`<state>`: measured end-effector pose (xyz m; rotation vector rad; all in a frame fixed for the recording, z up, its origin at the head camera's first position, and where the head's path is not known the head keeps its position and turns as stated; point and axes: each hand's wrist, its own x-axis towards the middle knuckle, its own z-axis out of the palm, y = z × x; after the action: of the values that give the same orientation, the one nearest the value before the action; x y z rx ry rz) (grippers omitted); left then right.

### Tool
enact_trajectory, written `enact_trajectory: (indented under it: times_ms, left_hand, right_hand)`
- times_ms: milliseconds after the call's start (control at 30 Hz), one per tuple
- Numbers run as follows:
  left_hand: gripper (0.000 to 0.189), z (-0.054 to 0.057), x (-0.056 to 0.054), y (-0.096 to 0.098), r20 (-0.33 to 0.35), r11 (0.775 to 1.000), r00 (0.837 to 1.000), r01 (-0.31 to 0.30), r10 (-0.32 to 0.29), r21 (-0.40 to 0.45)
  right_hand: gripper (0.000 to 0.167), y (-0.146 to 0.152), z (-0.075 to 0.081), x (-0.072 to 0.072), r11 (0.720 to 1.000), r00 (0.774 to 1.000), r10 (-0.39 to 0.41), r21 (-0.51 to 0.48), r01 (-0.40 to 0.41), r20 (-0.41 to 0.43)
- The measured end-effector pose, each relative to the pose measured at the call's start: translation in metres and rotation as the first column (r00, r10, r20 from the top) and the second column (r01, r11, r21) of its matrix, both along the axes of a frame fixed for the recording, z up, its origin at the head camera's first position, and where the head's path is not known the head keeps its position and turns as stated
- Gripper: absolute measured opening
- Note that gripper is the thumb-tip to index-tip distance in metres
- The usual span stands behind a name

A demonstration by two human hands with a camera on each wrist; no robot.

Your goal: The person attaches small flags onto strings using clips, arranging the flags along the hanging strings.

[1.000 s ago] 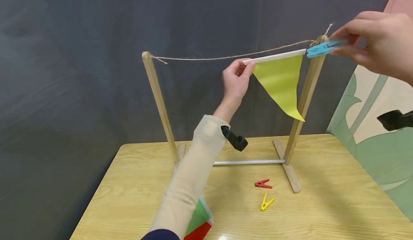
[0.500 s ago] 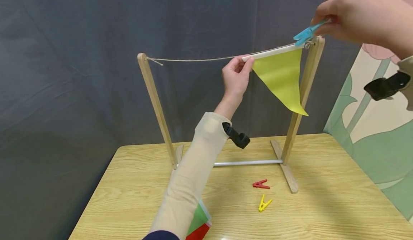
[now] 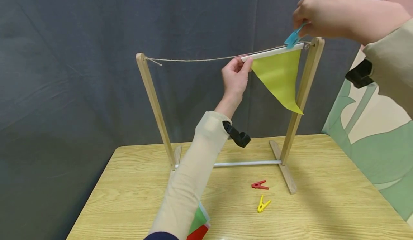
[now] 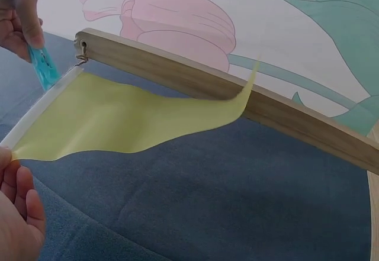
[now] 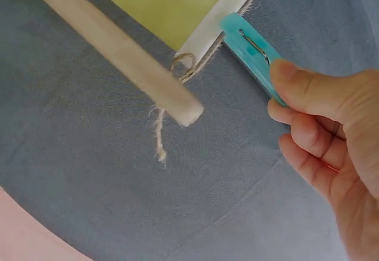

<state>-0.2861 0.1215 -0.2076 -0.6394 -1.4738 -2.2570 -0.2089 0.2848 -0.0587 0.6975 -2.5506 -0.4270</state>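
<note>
A yellow pennant (image 3: 279,75) with a white top band hangs against the twine (image 3: 193,60) near the right post. My left hand (image 3: 235,77) pinches the left end of that band. Above the band, my right hand (image 3: 329,14) pinches the handles of a light-blue clothespin (image 3: 293,38). In the right wrist view the clothespin (image 5: 251,48) has its tip overlapping the twine and the edge of the white band, a short way from the twine's knot. The left wrist view shows the pennant (image 4: 124,113) stretched sideways with its tip curling up beside the wooden post (image 4: 177,80).
The wooden stand's left post (image 3: 155,107) and right post (image 3: 303,100) rise from the table (image 3: 322,211). In front lie a red clothespin (image 3: 260,185) and a yellow clothespin (image 3: 263,204). Green and red pennants (image 3: 198,220) lie partly under the left sleeve. A dark curtain (image 3: 80,71) hangs behind.
My right hand has moved left with the blue clothespin, from beside the right post to over the pennant's top band. The band has risen to the twine; my left hand keeps its pinch.
</note>
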Motion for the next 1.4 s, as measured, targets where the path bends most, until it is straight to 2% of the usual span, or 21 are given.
enact_trajectory:
  times_ms: [300,533,767,867,1000,1133,1400]
  left_hand:
    - [0.016,0.002,0.001,0.003,0.005,1.000,1.000,-0.002,0.002,-0.009]
    - [0.016,0.004,0.004,0.005,0.045,1.000,0.999,0.006,-0.006,-0.010]
    - [0.017,0.004,0.004,0.007,0.057,1.000,0.998,0.006,-0.006,-0.002]
    - [0.017,0.003,0.004,0.007,0.073,1.000,0.997,0.000,0.001,-0.014]
    - [0.016,0.002,0.003,0.007,0.091,1.000,0.996,0.001,0.000,-0.014]
    - [0.017,0.002,0.003,0.006,0.092,1.000,0.996,0.021,-0.021,0.006]
    - [0.017,-0.002,0.001,0.005,0.069,0.999,0.997,0.040,-0.041,0.015]
  right_hand:
    - [0.012,-0.010,0.001,-0.008,0.994,0.990,-0.101,0.045,0.097,0.096]
    - [0.012,-0.012,-0.003,-0.009,0.994,0.984,-0.103,0.041,0.099,0.142]
    - [0.014,-0.012,-0.005,-0.013,0.993,0.981,-0.111,0.053,0.104,0.159]
    - [0.015,-0.011,-0.006,-0.015,0.994,0.980,-0.106,0.049,0.099,0.167]
    - [0.018,-0.007,-0.009,-0.016,0.998,0.986,-0.055,0.026,0.052,0.156]
    - [0.022,-0.004,-0.013,-0.014,1.000,0.991,-0.002,-0.025,0.005,0.131]
    - [0.034,0.002,-0.019,-0.011,0.991,0.994,0.036,-0.136,-0.022,0.103]
